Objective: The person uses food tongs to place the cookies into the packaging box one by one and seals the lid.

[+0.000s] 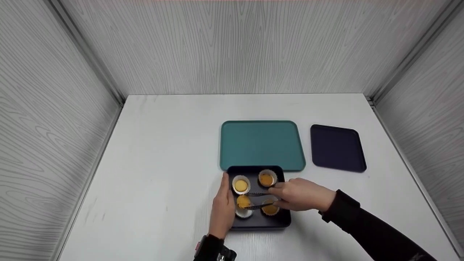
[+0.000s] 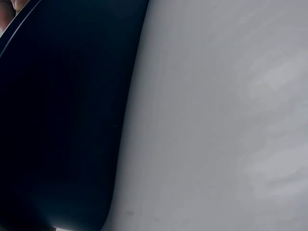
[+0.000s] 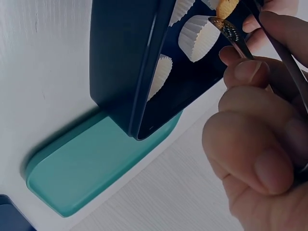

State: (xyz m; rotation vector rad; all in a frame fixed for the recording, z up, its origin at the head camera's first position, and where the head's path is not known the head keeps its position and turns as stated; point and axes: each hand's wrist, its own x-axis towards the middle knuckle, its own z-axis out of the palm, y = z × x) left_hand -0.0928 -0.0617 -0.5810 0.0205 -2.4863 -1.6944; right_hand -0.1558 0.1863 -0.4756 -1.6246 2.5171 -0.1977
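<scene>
My right hand (image 1: 298,194) grips metal tongs (image 1: 261,206) with perforated tips, reaching in over a deep dark blue box (image 1: 258,223). Between the tips is a small yellow cake (image 1: 243,201), above a white paper cup (image 1: 244,213) at the box's near left. Three more cupped cakes are in the box: a pale yellow one (image 1: 241,185) at far left, an orange-brown one (image 1: 266,179) at far right and another (image 1: 270,208) at near right, partly behind the tongs. My left hand (image 1: 223,210) rests along the box's left side, index finger straight.
A flat teal tray (image 1: 261,145) lies just beyond the box, whose far edge overlaps it in the head view. To its right is a smaller dark tray (image 1: 338,148). Grey wood-patterned panels (image 1: 232,47) enclose the white table (image 1: 163,174) at the back and both sides.
</scene>
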